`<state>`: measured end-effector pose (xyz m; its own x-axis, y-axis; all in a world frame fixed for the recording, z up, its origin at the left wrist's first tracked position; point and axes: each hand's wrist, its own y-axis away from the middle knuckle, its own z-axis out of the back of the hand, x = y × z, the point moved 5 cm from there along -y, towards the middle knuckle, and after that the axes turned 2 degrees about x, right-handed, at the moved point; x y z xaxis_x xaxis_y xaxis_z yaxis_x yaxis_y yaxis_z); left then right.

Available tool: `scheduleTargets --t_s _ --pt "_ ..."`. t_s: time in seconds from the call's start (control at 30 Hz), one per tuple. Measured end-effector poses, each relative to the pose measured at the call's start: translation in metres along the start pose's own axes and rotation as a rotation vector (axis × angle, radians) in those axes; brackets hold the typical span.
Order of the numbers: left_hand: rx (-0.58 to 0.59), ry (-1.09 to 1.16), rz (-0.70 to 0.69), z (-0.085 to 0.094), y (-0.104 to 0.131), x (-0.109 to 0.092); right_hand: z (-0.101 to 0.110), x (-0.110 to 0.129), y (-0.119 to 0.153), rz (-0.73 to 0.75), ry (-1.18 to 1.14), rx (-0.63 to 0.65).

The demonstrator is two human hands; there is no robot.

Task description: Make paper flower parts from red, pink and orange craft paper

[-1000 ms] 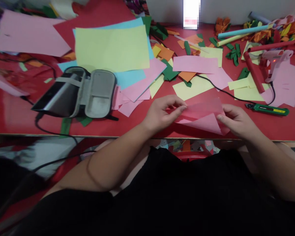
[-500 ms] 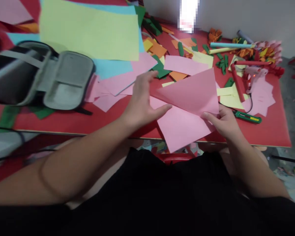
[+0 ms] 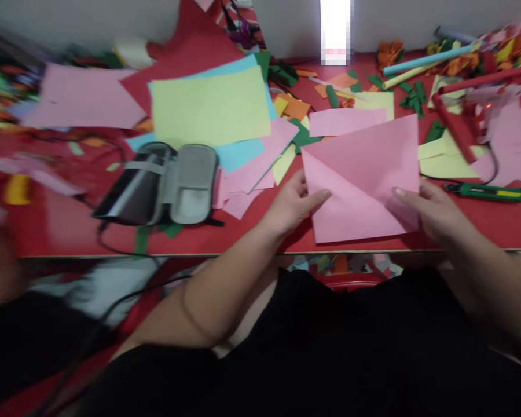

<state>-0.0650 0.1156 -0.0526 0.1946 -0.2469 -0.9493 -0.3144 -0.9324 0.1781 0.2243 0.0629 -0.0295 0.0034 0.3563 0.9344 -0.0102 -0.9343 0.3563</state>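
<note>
Gripping pink paper (image 3: 360,179), both hands (image 3: 301,202) (image 3: 434,208), above red table (image 3: 252,234), pale wall (image 3: 282,29) behind.

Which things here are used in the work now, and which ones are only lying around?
In use:
- pink paper, held by left hand and right hand

Apparently just lying around:
- green cutter
- pink glue gun, red light on
- open case
- light-blue tube

A gray case (image 3: 194,165) lies open on the table (image 3: 69,234)
</note>
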Motion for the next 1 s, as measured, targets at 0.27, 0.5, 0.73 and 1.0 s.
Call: scheduleTargets --t_s 0.27,0.5,0.73,1.0 --pt "0.209 -0.174 0.054 0.009 -0.001 -0.003 0.005 -0.007 -0.020 0.087 0.074 0.026" --pt "0.255 -0.184 0.059 0.014 -0.005 -0.011 0.007 0.010 -0.019 0.162 0.205 -0.004" --pt "0.191 -0.196 0.028 0.009 -0.005 -0.012 0.014 0.019 -0.022 0.269 0.253 -0.050" --pt "0.318 -0.718 -0.278 0.024 -0.019 -0.035 0.014 0.045 -0.013 0.768 0.749 0.080"
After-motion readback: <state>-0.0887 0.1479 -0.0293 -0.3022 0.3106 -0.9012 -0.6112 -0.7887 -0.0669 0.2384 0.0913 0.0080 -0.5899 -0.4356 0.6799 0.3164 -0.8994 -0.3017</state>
